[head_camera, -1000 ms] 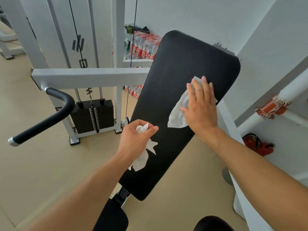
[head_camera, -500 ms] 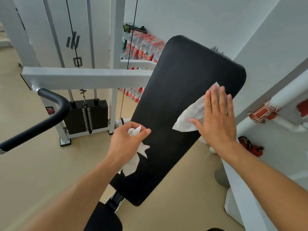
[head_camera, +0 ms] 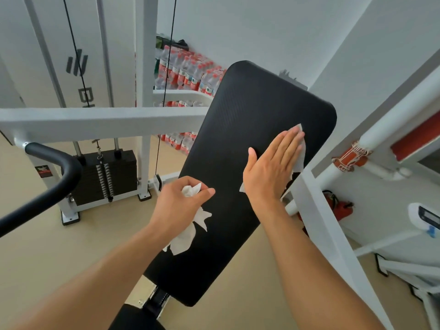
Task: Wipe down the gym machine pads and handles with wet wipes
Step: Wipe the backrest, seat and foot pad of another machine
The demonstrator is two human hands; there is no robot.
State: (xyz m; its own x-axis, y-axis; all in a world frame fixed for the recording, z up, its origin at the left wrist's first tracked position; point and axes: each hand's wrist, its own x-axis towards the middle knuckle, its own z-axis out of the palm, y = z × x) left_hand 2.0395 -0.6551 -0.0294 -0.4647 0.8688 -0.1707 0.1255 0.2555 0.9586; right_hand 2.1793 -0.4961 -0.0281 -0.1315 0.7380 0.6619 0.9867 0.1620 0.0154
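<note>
- Pinching a crumpled wet wipe (head_camera: 190, 225) between thumb and curled fingers, my left hand (head_camera: 178, 206) sits at the left edge of the black back pad (head_camera: 250, 120), with the wipe's loose end hanging below my palm.
- My right hand (head_camera: 271, 167) lies flat, fingers straight and together, pressing a second wet wipe (head_camera: 300, 153) against the pad near its right edge.
- To the left stand a black curved handle (head_camera: 59, 184) and a weight stack (head_camera: 107, 177).
- Packs of bottled water (head_camera: 188, 72) are stacked behind the pad.

Right hand (head_camera: 271, 167) flat (left hand (head_camera: 181, 203) fisted)
</note>
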